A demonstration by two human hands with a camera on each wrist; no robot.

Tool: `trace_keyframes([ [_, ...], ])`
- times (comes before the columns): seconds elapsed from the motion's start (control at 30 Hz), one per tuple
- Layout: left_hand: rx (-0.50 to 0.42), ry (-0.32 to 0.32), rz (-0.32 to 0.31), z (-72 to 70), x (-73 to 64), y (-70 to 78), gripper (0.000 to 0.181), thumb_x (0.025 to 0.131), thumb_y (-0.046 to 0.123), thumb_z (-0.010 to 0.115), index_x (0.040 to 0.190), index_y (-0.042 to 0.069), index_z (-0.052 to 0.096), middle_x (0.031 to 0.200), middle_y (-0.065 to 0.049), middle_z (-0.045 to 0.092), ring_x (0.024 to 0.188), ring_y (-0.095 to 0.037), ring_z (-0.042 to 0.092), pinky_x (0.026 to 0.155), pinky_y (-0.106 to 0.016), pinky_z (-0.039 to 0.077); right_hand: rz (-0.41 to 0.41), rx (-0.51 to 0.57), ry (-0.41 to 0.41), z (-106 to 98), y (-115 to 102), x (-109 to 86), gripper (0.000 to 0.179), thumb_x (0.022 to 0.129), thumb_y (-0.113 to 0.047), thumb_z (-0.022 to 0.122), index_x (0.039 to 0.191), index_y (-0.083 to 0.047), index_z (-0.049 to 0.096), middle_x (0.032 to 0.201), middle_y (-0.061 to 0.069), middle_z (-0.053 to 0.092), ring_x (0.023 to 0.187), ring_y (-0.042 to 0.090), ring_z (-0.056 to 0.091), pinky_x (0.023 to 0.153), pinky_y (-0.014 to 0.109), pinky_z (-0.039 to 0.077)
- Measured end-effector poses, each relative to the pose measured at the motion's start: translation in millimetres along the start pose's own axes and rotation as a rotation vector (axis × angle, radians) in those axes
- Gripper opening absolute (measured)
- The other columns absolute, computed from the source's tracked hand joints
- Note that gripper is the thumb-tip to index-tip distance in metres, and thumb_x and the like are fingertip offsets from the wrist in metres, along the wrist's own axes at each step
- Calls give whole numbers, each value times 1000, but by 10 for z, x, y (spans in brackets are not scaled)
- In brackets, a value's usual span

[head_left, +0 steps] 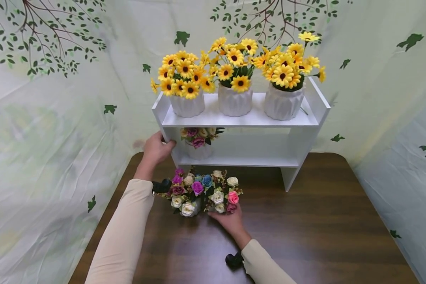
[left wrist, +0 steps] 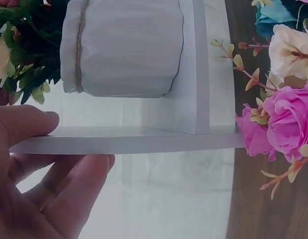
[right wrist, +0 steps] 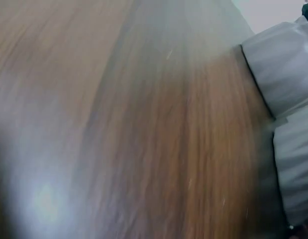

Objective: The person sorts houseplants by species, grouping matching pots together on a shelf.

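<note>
My left hand (head_left: 157, 148) grips the left side panel of a white two-tier shelf (head_left: 234, 161). In the left wrist view, the thumb (left wrist: 32, 119) lies on the panel's inner face and the fingers (left wrist: 79, 194) on its outer face. My right hand (head_left: 230, 221) is curled round the pot under a bunch of white and pink roses (head_left: 218, 196), on the table in front of the shelf; the flowers hide much of that pot. Beside it stands another pot of purple, blue and white roses (head_left: 187, 209). Two grey-white pots (right wrist: 288, 69) show along the right wrist view's right edge.
Three white pots of yellow daisy-like flowers (head_left: 235, 101) line the shelf's top tier. A white pot of roses (head_left: 198, 151) stands at the lower tier's left end. The brown wooden table (head_left: 326, 228) extends to both sides, with leaf-printed cloth (head_left: 74, 130) behind.
</note>
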State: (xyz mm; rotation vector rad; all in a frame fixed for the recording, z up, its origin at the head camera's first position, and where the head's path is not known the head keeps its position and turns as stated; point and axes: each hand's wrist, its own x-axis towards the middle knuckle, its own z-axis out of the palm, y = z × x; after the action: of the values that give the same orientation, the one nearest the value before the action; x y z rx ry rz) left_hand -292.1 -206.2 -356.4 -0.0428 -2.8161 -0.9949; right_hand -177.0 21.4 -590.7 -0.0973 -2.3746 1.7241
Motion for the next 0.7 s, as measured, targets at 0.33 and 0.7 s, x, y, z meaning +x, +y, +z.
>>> trace_keyframes([
  [0.33, -7, 12, -3, -4, 13, -20, 41, 92, 21, 55, 124, -3, 59, 120, -28, 67, 109, -43, 65, 90, -52, 52, 16, -106, 69, 77, -56, 24, 93, 61, -28, 90, 138, 0, 46, 135, 20, 59, 121, 37, 58, 95, 60, 37],
  [0.7, -12, -2, -10, -24, -3, -54, 41, 92, 22, 56, 126, -1, 59, 123, -27, 66, 111, -43, 65, 87, -50, 53, 0, -149, 40, 103, -115, 37, 92, 60, -38, 89, 135, -1, 51, 134, 21, 60, 118, 35, 57, 85, 42, 37],
])
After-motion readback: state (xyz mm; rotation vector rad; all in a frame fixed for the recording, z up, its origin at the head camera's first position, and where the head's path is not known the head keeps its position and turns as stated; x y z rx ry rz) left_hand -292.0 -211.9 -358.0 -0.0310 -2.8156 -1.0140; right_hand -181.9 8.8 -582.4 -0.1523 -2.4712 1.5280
